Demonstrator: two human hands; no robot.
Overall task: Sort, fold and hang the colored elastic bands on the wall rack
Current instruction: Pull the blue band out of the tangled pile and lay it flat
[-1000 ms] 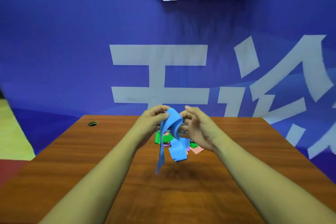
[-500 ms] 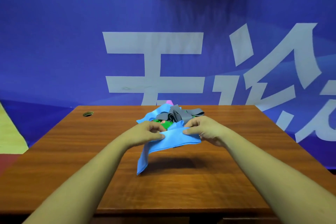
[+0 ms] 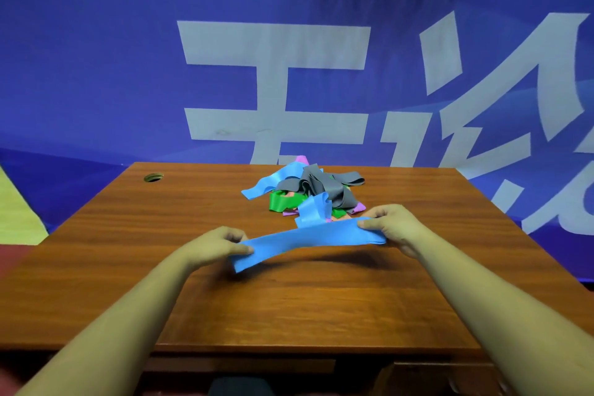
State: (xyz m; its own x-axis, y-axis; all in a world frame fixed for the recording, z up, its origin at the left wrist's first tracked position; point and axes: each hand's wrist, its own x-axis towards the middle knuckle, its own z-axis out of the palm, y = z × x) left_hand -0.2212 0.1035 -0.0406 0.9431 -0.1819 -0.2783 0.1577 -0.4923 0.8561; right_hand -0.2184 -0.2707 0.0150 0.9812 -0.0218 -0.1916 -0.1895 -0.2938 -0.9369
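Note:
A blue elastic band is stretched flat between both hands just above the wooden table. My left hand pinches its left end, and my right hand pinches its right end, where the band looks doubled over. Behind it lies a tangled pile of bands: grey, green, light blue, purple and pink. The wall rack is out of view.
A blue banner with large white characters hangs behind the table. A round cable hole sits near the table's far left corner. The table's front edge runs close below my forearms.
My hands have moved apart and lowered toward me, pulling the blue band out straight and level. The camera tilted down, so the hanging items at the top left the view.

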